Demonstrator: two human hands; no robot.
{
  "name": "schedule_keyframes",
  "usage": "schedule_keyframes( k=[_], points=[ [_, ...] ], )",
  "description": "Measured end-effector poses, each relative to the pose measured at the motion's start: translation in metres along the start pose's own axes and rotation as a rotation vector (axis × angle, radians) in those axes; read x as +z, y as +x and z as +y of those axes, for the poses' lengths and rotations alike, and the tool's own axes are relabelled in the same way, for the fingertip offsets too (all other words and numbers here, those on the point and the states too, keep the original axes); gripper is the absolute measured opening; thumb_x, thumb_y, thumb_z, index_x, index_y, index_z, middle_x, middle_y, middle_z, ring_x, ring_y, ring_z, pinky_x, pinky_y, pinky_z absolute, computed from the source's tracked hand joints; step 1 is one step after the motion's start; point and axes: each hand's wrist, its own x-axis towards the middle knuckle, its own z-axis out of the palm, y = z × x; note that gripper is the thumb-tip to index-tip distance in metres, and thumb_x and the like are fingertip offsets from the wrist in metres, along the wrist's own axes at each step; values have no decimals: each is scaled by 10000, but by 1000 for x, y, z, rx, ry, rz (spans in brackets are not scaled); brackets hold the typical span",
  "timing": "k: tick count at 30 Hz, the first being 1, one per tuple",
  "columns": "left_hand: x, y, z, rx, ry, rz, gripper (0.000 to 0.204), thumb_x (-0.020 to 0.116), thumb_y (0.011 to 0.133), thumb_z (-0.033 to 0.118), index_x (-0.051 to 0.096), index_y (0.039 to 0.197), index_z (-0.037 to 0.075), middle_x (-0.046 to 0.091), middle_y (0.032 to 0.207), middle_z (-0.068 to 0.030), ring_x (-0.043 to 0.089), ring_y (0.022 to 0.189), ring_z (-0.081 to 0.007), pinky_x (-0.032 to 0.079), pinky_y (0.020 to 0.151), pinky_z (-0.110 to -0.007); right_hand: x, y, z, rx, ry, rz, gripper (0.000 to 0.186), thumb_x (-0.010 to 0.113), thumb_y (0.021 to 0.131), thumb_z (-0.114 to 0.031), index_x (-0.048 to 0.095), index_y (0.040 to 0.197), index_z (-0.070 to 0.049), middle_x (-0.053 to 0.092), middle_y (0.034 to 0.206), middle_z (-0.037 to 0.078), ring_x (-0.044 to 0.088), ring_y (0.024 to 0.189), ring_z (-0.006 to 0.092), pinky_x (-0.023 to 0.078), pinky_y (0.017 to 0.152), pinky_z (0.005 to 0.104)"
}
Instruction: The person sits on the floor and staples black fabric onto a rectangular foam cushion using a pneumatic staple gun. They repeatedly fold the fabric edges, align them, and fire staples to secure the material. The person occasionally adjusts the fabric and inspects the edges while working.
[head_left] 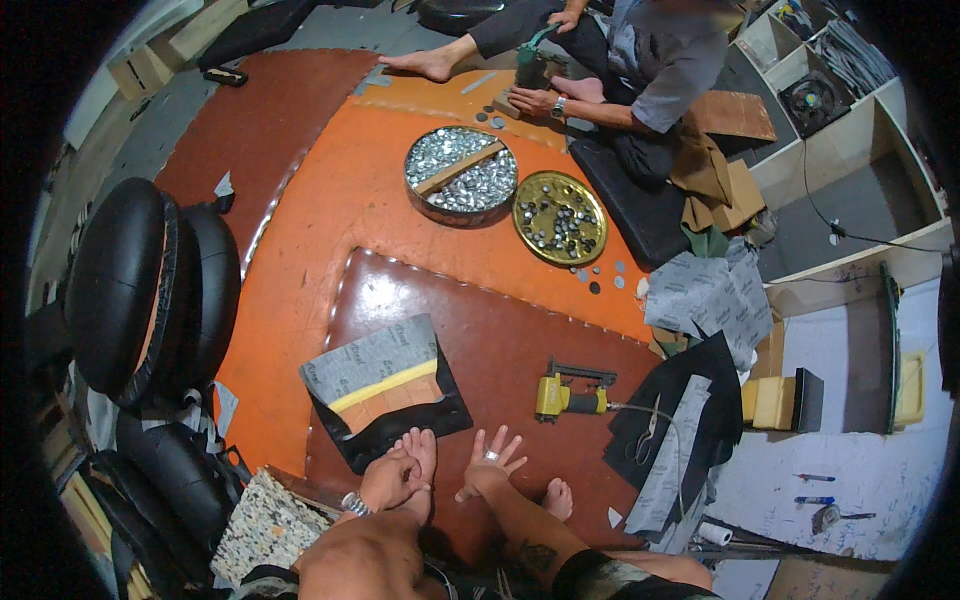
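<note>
Left hand (pixel 385 482) grip closed around own foot (pixel 418 447); right hand (pixel 490 462) grip spread above brown mat (pixel 500 350), near stapler (pixel 570 397).

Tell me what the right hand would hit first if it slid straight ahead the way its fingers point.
Probably the yellow staple gun. The right hand, open with fingers spread, points up and slightly right across the bare brown leather panel; depth is hard to judge, so it might pass just left of the tool.

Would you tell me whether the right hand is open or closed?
Open: the right hand has its fingers spread, holding nothing, over the brown mat.
</note>
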Motion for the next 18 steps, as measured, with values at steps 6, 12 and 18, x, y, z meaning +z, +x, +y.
schedule_keyframes(
  k=[6,12,18],
  points=[
    [-6,1,3,21,-13,30,245,878,812,301,733,892,120,715,954,-132,697,948,-364,566,813,-468,-9,-7,-3,5,-19,1,1669,991,606,-583,-191,1694,-131,-380,1661,319,-310,1507,617,14,1159,842],
    [-24,18,-11,-94,-352,299,195,764,931,198,723,969,11,731,891,-175,716,801,-284,567,764,-392,9,-14,12,-134,86,206,1523,961,655,-581,-24,1711,-98,-184,1718,324,-134,1537,653,120,1113,883],
    [-77,51,-71,-361,-221,1170,320,610,1079,282,682,1146,-23,730,1049,-168,686,943,-253,536,852,-412,6,-5,41,-448,608,727,918,840,887,-374,392,1593,7,405,1604,309,500,1386,468,447,1135,539]
  ],
)
